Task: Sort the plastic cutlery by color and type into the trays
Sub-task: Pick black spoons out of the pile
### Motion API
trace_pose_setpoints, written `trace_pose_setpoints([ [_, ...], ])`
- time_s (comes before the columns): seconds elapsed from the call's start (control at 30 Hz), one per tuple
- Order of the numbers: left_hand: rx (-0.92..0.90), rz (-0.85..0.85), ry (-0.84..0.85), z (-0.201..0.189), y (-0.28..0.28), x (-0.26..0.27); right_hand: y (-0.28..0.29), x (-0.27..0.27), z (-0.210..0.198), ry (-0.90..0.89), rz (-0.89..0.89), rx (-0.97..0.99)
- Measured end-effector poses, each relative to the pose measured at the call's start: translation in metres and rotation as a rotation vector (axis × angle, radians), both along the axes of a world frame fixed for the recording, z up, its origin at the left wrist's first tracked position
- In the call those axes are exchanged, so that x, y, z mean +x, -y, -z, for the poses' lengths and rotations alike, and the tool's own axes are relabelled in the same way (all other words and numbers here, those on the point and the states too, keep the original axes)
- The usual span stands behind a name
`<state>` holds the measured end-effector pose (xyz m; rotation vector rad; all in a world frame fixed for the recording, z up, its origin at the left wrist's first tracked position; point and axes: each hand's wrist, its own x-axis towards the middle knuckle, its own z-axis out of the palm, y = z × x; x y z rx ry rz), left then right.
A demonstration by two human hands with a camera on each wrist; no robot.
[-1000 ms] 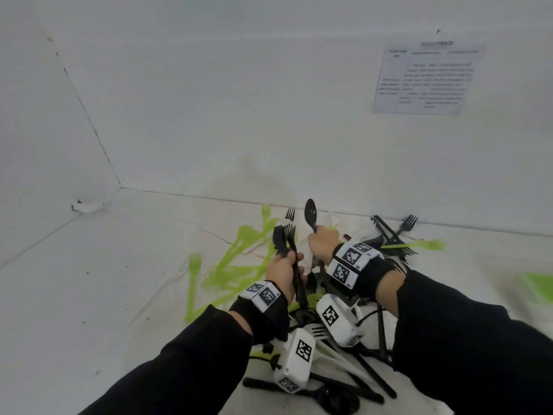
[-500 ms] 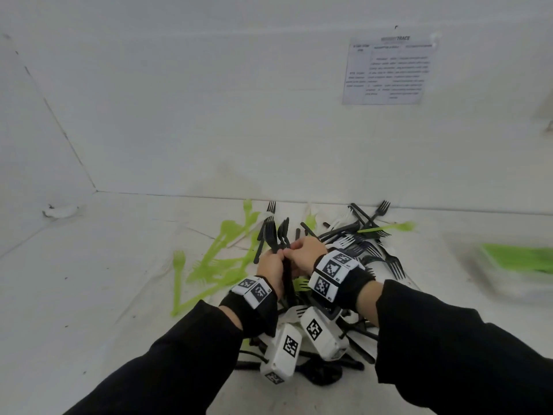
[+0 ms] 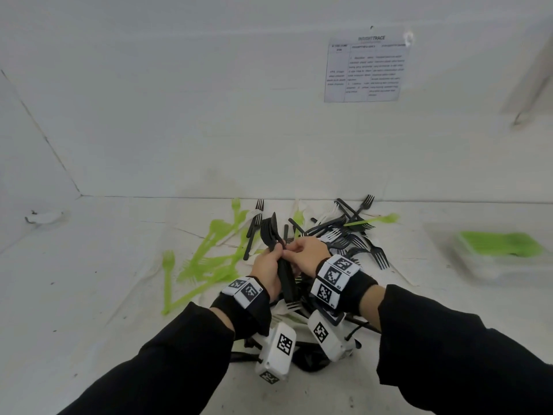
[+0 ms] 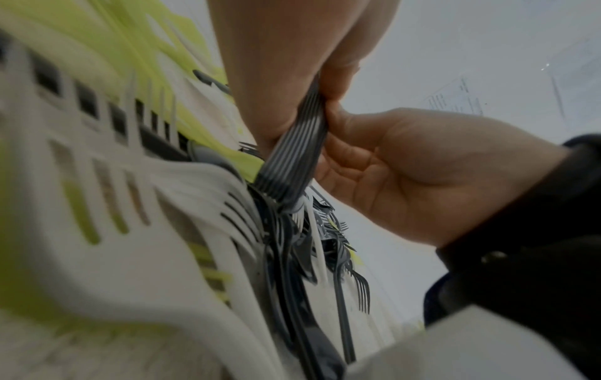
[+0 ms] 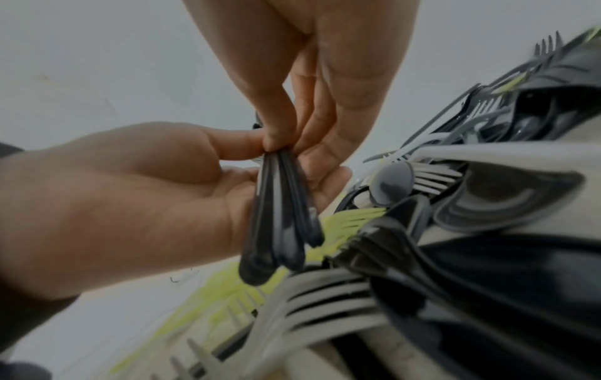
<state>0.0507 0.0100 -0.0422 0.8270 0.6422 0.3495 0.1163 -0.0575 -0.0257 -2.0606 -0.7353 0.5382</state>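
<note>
Your left hand (image 3: 267,269) is wrapped around a bundle of black forks (image 3: 276,259), tines up, handles running down past your palm. Your right hand (image 3: 309,254) pinches the same bundle from the other side, thumb and fingertips closed on the handles just beside your left thumb; the left wrist view shows the stacked handles (image 4: 296,154) squeezed between both hands.

To do this well, I'd square the handles so the forks nest flat, keep the left grip firm near the middle, and use the right fingertips only to tap strays into line. Check for a spoon among the forks before you carry the bundle off; from these views I can't tell whether one is mixed in.

Below your wrists lies the unsorted heap (image 3: 344,235) of black and white pieces, with green cutlery (image 3: 209,259) spread to its left on the worktop (image 3: 89,280). A clear tray (image 3: 496,259) holding green pieces sits well apart to the right.

Compared with a second ago, your right hand has stopped holding a black spoon up on its own and has closed in against the left, and the tray has come into sight.
</note>
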Motion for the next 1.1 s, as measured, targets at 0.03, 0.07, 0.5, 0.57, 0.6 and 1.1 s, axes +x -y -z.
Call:
trace_pose_setpoints([
  [0.03, 0.0, -0.012, 0.011, 0.0, 0.001, 0.001, 0.001, 0.001, 0.001, 0.003, 0.009, 0.008],
  [0.07, 0.0, -0.027, 0.017, 0.001, 0.001, 0.001, 0.001, 0.003, 0.003, 0.007, 0.023, 0.023],
  [0.5, -0.072, -0.115, -0.065, 0.01, -0.004, 0.014, 0.008, 0.023, -0.007, 0.048, -0.201, -0.132],
  [0.57, -0.04, -0.114, -0.086, 0.009, -0.004, 0.016, 0.008, 0.053, -0.013, 0.25, -0.147, -0.285],
  [0.6, -0.023, -0.109, -0.096, 0.008, -0.004, 0.017, 0.008, 0.071, -0.013, 0.318, -0.102, -0.363],
  [1.1, 0.018, -0.126, -0.175, 0.017, -0.011, 0.023, 0.02, 0.185, -0.005, 0.514, -0.108, -0.753],
])
